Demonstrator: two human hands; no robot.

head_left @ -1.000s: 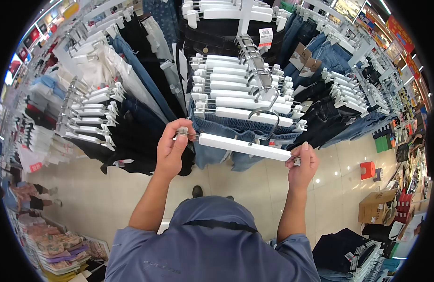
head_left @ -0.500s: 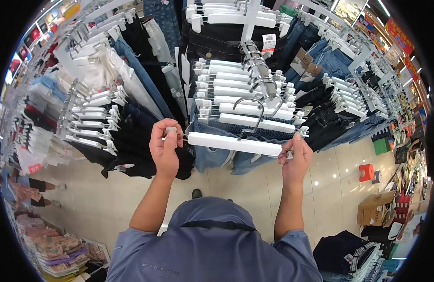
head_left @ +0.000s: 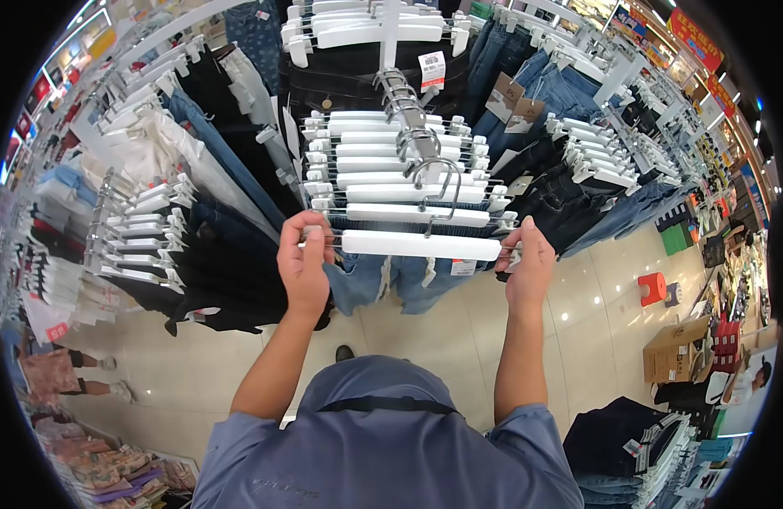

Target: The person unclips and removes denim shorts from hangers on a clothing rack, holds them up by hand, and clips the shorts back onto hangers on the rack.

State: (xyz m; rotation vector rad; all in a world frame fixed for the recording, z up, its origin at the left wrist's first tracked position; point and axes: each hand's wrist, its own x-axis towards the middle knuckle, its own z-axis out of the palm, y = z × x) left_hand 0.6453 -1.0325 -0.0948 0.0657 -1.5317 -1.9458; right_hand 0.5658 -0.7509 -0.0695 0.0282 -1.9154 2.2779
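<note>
A white clip hanger (head_left: 419, 245) is held level between my hands, one at each end. My left hand (head_left: 305, 265) is closed on its left clip, and my right hand (head_left: 527, 265) pinches the clip at the right. Blue jeans (head_left: 347, 287) with pale drawstrings and a white tag hang beneath the bar. The hanger's metal hook (head_left: 453, 182) is at the front end of the chrome rail (head_left: 406, 114); whether it rests on the rail I cannot tell. Behind it, several similar white hangers (head_left: 391, 180) with garments line the rail.
Black trousers on white hangers (head_left: 141, 246) hang at the left, and dark jeans (head_left: 548, 191) at the right. A red stool (head_left: 652, 289) and a cardboard box (head_left: 675, 349) stand on the floor at the right. Folded clothes (head_left: 111, 471) lie at lower left.
The hanger's hook has come to the rail's front end, and the bar sits more level. The racks have shifted left in view. Both hands keep their hold on the hanger's ends.
</note>
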